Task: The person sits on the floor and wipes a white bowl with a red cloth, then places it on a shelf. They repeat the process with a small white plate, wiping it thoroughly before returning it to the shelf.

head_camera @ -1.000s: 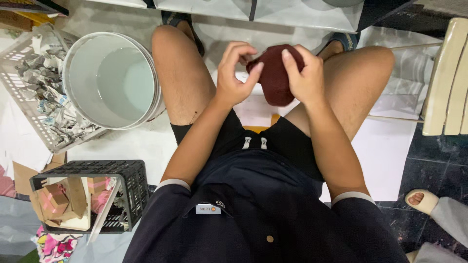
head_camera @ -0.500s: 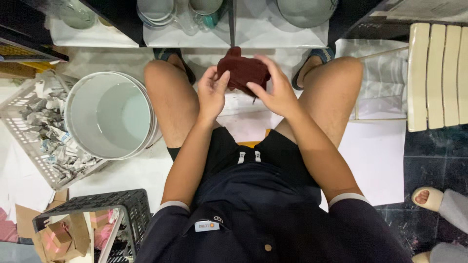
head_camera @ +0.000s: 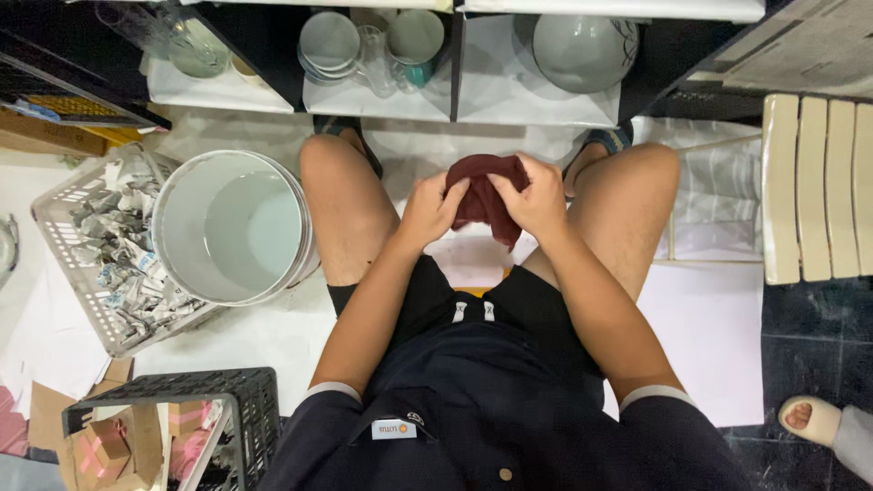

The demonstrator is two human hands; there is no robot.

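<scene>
**Both hands bunched in the maroon cloth, held between your knees**

Your left hand (head_camera: pixel 435 211) and right hand (head_camera: pixel 538 200) are both closed on the cloth (head_camera: pixel 482 195), fingers curled into its top edge with the thumbs pinching folds from either side. The cloth sits in the air between your knees, just in front of the shelf, and a loose tail hangs down below your right hand. To work it well, I would keep the pinches close together so the fabric stays taut between them, gather that hanging tail in, and shift one hand at a time so the bundle does not slip open.

To the left, beside your left leg, stands a white bucket (head_camera: pixel 232 227), with what looks like a little water in it. Further left is a pale basket (head_camera: pixel 55 236) filled with crumpled newspaper. Near left, a black crate (head_camera: pixel 245 400) holds cardboard scraps.

Ahead on the far side, the shelf (head_camera: pixel 455 105) carries bowls and cups (head_camera: pixel 329 41) and a large grey bowl (head_camera: pixel 582 45). The floor (head_camera: pixel 691 336) under you is covered in white sheeting, with dark tile at the right edge. A slatted cream chair (head_camera: pixel 818 191) stands on the right, and another person's sandalled foot (head_camera: pixel 807 418) shows at the near right corner.
</scene>
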